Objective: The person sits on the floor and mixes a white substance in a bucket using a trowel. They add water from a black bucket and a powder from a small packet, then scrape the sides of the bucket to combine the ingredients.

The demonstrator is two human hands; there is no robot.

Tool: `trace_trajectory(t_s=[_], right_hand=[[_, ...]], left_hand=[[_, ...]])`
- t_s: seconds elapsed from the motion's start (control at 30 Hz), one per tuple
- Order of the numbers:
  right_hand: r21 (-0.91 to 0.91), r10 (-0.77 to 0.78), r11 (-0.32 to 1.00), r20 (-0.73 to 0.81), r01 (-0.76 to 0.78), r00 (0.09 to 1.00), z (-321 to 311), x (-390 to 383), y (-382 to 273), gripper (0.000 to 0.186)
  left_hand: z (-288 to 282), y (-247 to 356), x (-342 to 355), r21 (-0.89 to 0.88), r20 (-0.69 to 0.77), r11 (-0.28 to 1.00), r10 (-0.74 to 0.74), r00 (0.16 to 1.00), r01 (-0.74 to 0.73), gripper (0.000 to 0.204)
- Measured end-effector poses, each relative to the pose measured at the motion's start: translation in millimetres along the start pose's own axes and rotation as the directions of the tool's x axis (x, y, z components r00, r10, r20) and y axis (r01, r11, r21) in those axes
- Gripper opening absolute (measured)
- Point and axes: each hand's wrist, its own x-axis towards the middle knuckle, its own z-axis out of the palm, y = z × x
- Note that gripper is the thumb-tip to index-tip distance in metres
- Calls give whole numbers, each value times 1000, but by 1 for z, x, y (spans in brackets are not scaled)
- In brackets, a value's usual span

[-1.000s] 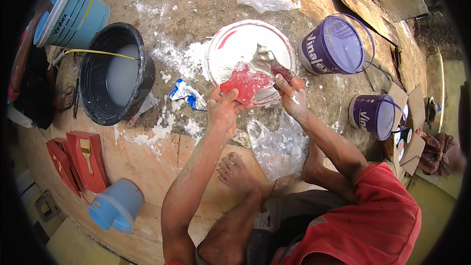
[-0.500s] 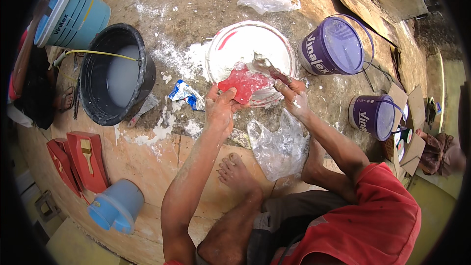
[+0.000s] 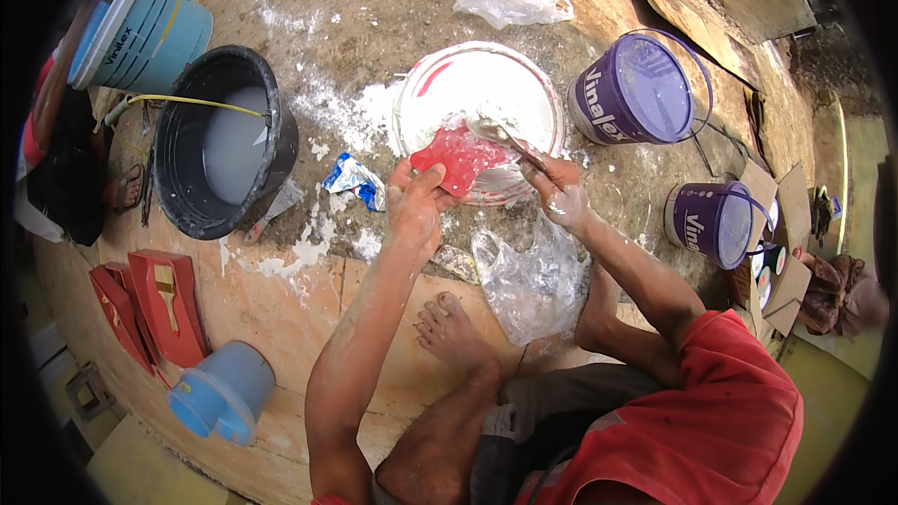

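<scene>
My left hand (image 3: 414, 206) is closed on the edge of a red plastic spreader (image 3: 456, 166), which is smeared with white putty. In my right hand (image 3: 563, 194) is a putty knife (image 3: 526, 153). Its blade carries white paste and lies over or against the spreader's upper right corner; contact is hard to make out. Both tools are above the near part of a round white tub or lid (image 3: 397, 131) with a red mark, filled with white putty (image 3: 510, 89). Dried white smears cover both hands and forearms.
A black bucket (image 3: 281, 145) of cloudy water and a scraper (image 3: 274, 209) are left; two purple pails (image 3: 650, 84) stand right. A crumpled plastic bag (image 3: 528, 281) lies by my feet. Nearby are a blue-white packet (image 3: 355, 181), blue dipper (image 3: 224, 393) and red case (image 3: 168, 318) with a brush.
My right hand has turned the putty knife, so its blade lies at a different angle by the spreader. The spreader and my left hand have shifted slightly left.
</scene>
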Motion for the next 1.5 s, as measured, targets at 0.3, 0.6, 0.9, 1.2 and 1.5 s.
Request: trace_trajectory(t_s=[0.3,0.6,0.9,1.2,1.5], right_hand=[[-104,-108,989,26,110,994,-2,-1,4,59],[-162,-226,958,78,236,971,3,-5,11,62],[-314,-108,943,32,112,994,-48,4,-32,47],[-567,-265,764,157,307,951,-15,-5,-64,50],[-594,-8,802,89,60,996,-12,53,-42,36]], left_hand=[[3,8,-1,29,-29,1000,2,1000,-1,37],[12,25,3,20,37,996,82,996,-83,40],[14,32,16,289,-74,934,240,968,-209,43],[22,5,6,383,-66,915,160,985,-123,41],[18,-1,1,434,1,896,102,995,-92,45]])
